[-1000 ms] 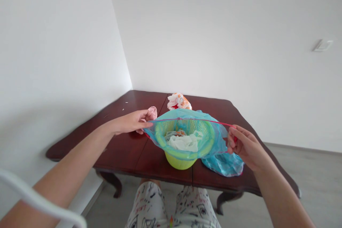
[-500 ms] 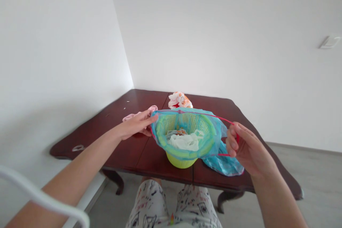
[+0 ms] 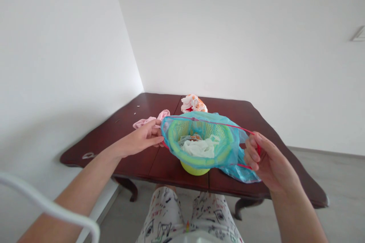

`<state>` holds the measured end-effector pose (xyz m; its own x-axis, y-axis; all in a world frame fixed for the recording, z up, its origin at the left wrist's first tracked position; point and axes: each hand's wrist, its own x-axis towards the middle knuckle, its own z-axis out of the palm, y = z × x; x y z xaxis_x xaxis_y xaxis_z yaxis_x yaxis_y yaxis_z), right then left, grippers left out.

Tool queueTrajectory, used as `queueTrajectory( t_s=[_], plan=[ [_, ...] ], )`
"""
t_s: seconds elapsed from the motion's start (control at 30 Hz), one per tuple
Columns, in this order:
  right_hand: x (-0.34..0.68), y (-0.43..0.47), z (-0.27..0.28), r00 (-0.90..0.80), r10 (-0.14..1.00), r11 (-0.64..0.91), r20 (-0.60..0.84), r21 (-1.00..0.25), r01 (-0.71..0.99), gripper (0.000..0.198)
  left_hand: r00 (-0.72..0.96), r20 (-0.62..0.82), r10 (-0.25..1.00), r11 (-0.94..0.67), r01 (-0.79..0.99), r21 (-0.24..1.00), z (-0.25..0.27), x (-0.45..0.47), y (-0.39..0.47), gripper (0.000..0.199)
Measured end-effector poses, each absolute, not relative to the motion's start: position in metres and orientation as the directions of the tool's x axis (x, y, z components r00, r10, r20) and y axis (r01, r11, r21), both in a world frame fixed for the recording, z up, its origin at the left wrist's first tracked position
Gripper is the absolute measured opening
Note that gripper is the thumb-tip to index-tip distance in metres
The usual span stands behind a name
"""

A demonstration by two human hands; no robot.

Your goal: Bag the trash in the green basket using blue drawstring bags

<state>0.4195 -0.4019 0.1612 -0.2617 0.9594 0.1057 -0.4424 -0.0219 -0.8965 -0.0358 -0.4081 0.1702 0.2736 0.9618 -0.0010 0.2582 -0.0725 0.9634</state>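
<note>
A yellow-green mesh basket [image 3: 195,169] stands on the dark wooden table, with white crumpled plastic [image 3: 199,148] inside it. The mouth of a translucent blue drawstring bag [image 3: 236,148] is stretched over the basket's rim, and the rest of the bag hangs to the right. My right hand [image 3: 265,155] is closed around the bag's red drawstring [image 3: 239,126], pulling it taut out to the right. At the left side, my left hand [image 3: 146,138] pinches the bag's edge beside the rim. Some of its fingers are hidden behind the bag.
Behind my left hand lies a pink cloth item [image 3: 144,122]. A white-and-orange crumpled plastic bag [image 3: 194,103] sits at the back of the table [image 3: 228,108]. A small pale loop [image 3: 89,155] lies near the left edge. White walls rise behind and on the left.
The view has shifted slightly. My left hand has slid a little lower along the bag's edge. My right hand still holds the drawstring, slightly farther right.
</note>
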Motion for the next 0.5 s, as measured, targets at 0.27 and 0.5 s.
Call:
queueTrajectory(
  t_s=[0.27,0.5],
  plan=[
    [0.427,-0.391,0.160,-0.173,0.982,-0.031,0.074,-0.843,-0.537,0.040,0.000,0.006,1.000,-0.006,-0.259,0.966,0.169,-0.022,-0.416,0.053],
    [0.423,-0.391,0.148,-0.183,0.983,-0.092,0.026,-0.790,-0.606,0.040,0.032,-0.027,0.999,0.039,-0.441,0.897,0.165,-0.010,-0.430,0.051]
  ],
)
